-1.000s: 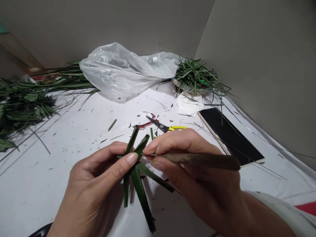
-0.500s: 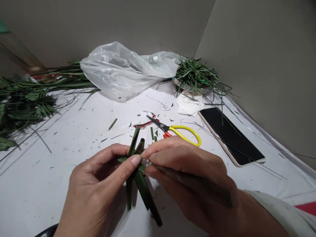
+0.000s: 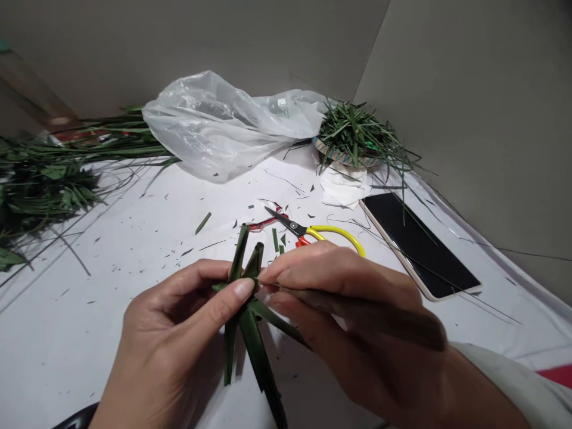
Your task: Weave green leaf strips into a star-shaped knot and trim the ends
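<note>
While left hand [image 3: 165, 333] pinches folded green leaf strips [image 3: 254, 342], right hand [image 3: 357, 277] grips brown-handled tool [image 3: 402, 325] near their crossing, probably needing steadiness.

The scissors [image 3: 295, 227] at centre show yellow and orange-red handles and dark blades. The leaf strips [image 3: 255, 339] at lower centre are deep green; the phone [image 3: 420, 247] at right is black with a pale edge.

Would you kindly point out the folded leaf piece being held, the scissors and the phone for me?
Folded leaf piece [image 3: 252, 339]: head view, on its broad lower strip.
Scissors [image 3: 294, 226]: head view, at the pivot.
Phone [image 3: 420, 245]: head view, on the dark screen.
</note>
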